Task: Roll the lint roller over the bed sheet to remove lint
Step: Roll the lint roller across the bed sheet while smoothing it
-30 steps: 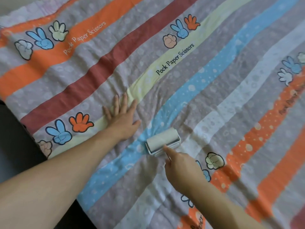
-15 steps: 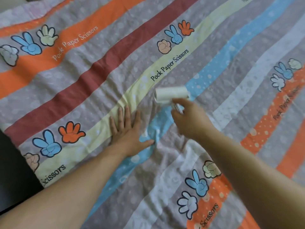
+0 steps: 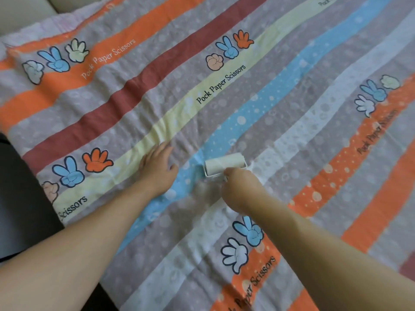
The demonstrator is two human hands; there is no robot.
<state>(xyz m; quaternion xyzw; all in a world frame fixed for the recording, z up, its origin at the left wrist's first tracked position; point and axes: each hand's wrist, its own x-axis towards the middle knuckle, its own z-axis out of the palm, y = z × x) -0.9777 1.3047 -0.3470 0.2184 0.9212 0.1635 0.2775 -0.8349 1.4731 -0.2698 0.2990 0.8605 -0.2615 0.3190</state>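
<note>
So the lint roller (image 3: 224, 164) is sitting pretty much dead centre of the frame, with its pale drum lying flat on the bed sheet (image 3: 292, 113), right where the blue dotted stripe is meeting the grey one. The right hand (image 3: 241, 190) is gripping it from just below. Its fingers (image 3: 226, 172) are curling round the handle, which is hidden under the hand, so only the drum and its white frame are poking out past the fingertips toward the top of the frame.

The left hand (image 3: 157, 169) is lying palm down on the sheet just left of the roller, close to it but not touching. It's a bit blurry, but its fingers (image 3: 162, 149) are looking straight and held together, pointing up onto the pale yellow stripe, with the thumb sticking out toward the roller. The fabric is wrinkling a little around it.

Cartoon hand prints (image 3: 96, 160) and "Pock Paper Scissors" lettering (image 3: 221, 84) are showing on the stripes, and a dark floor (image 3: 20, 198) is showing at the left edge.
</note>
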